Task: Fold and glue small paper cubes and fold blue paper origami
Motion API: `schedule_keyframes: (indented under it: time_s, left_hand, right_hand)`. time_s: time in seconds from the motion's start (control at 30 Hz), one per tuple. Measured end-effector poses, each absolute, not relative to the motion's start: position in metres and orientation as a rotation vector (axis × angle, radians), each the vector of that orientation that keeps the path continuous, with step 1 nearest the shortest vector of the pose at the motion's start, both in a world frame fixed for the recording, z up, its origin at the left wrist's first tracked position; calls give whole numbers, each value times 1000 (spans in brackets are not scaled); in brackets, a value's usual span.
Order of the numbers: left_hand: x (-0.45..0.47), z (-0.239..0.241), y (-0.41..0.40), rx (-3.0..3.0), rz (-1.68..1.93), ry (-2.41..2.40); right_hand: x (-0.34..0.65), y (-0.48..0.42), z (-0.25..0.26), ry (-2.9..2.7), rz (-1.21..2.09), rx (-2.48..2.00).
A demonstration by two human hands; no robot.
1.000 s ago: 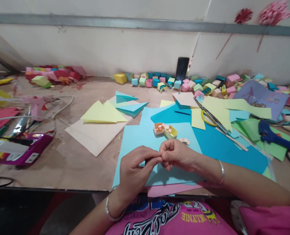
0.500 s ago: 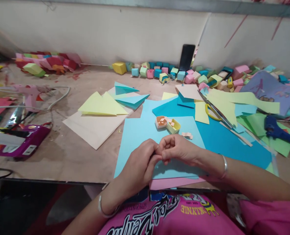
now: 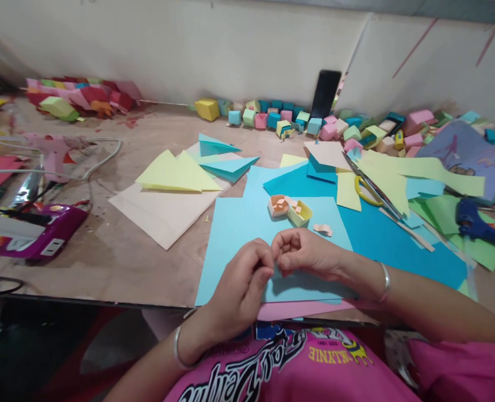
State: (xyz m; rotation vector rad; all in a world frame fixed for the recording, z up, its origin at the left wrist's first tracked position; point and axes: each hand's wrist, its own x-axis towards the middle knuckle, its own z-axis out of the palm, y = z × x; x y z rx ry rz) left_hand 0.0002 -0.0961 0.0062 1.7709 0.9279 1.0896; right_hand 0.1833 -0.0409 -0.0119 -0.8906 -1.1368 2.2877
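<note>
My left hand (image 3: 241,287) and my right hand (image 3: 303,254) meet fingertip to fingertip above a light blue sheet (image 3: 239,234) near the table's front edge. Both hands are curled in a pinch around something too small to make out. Just beyond them sit a small peach paper box (image 3: 278,205) and a small yellow paper box (image 3: 300,213), both holding tiny folded bits. A little peach folded piece (image 3: 323,229) lies to the right of the boxes.
Scissors with yellow handles (image 3: 366,187) and a blue glue gun (image 3: 477,223) lie right. Yellow and teal folded triangles (image 3: 180,173) rest on a peach sheet. Paper cubes (image 3: 289,120) and a black phone (image 3: 325,94) line the wall. A purple device (image 3: 42,234) sits left.
The view has tilted down a little and the hands have stayed pinched together, the left fingers shifting slightly against the right.
</note>
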Motion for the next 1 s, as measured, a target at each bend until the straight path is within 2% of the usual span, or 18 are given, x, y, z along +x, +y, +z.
schedule_keyframes:
  time_s: [0.13,0.33,0.53,0.77,0.9,1.0]
  left_hand:
    - [0,7,-93,1458,1091,1024]
    - [3,10,-92,1573,1161,999]
    - [-1,12,-92,1785,877,889]
    - [-15,24,-96,1767,808,853]
    - [-22,49,-100,1920,775,628]
    - [-13,68,-106,2166,615,482]
  right_hand:
    - [183,-41,-10,-1071,2323,-893]
    - [181,-43,-14,-1047,2332,-867]
    - [185,-41,-19,-1245,2383,-925]
    - [181,-46,-10,-1340,2390,-910]
    - [179,-52,0,-1628,2157,-937]
    - [183,-55,9,-1943,1664,-1047]
